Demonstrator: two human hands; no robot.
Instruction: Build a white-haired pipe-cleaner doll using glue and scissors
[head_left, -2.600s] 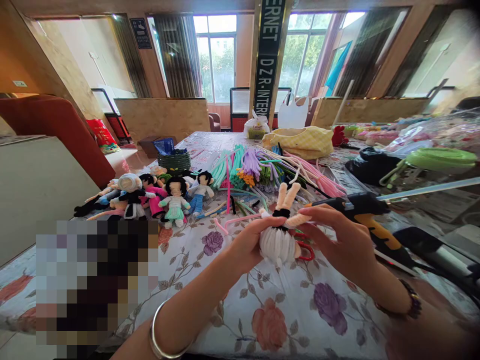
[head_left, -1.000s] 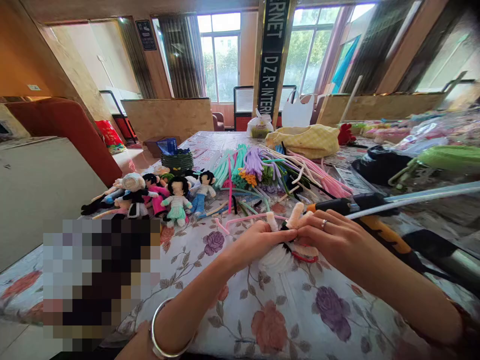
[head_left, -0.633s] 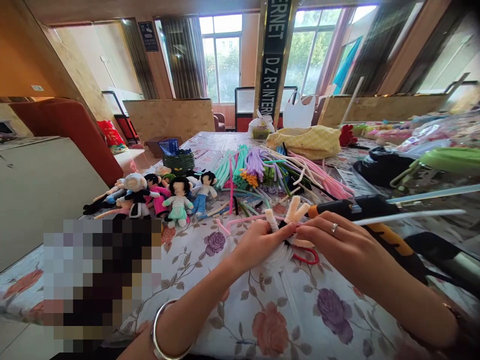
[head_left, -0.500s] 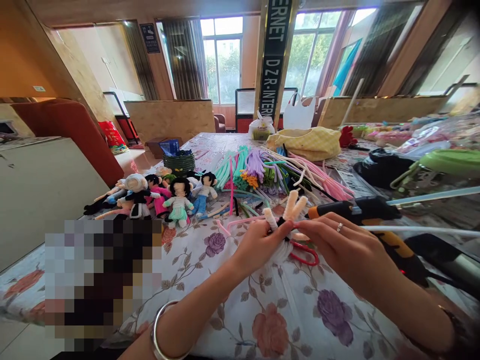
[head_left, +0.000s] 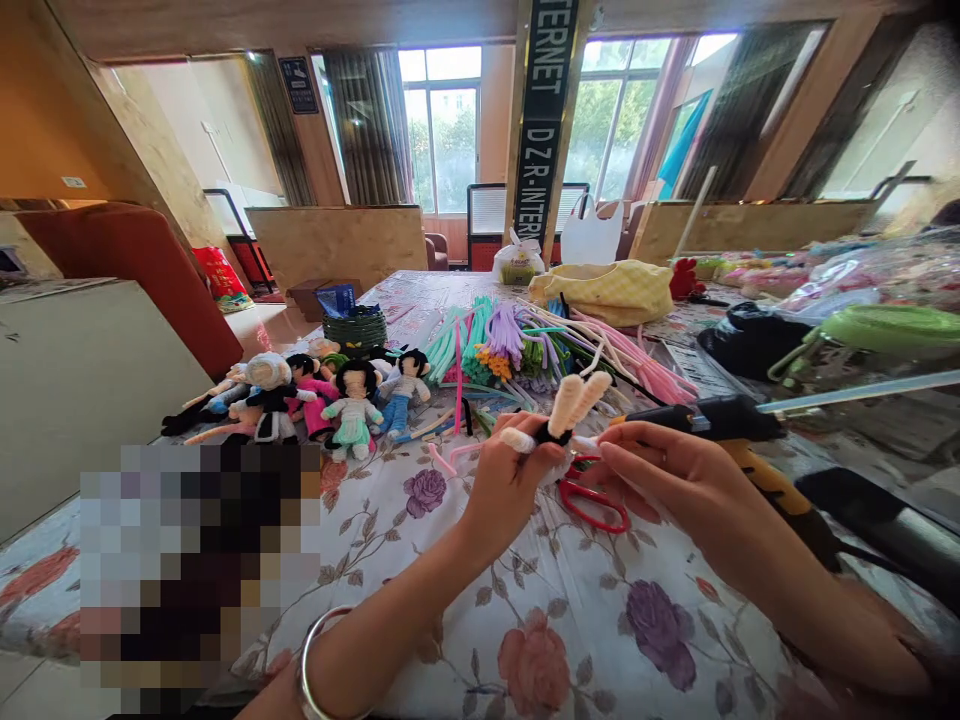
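Now, all eyes on the doll (head_left: pixel 564 413), held up right between the hands, above the counter (head_left: pixel 465 620)! The left hand (head_left: pixel 504 485) has it, fingers wrapped and thumb laid across just below the black band (head_left: pixel 553 434); the lower part is buried in that grip. And look at the long axis: two pale limbs (head_left: pixel 586 400) point up and away from the person, leaning a touch to the right, spread in a narrow V.

Over comes the line to the right hand (head_left: pixel 675 465), on the doll's right flank, thumb and fingertips closed on a white stub (head_left: pixel 589 444) just beside the band. Whether stub and doll are joined, I cannot tell. So the left is nearer, it carries the body; the right meets it only from the side, across the axis.

Below the gap, scissors (head_left: pixel 589 490) lie with red handles showing. Beyond the right hand sits the glue gun (head_left: pixel 742 418); farther off, stems (head_left: pixel 510 335) in bundles, other dolls (head_left: pixel 352 400) to the left.
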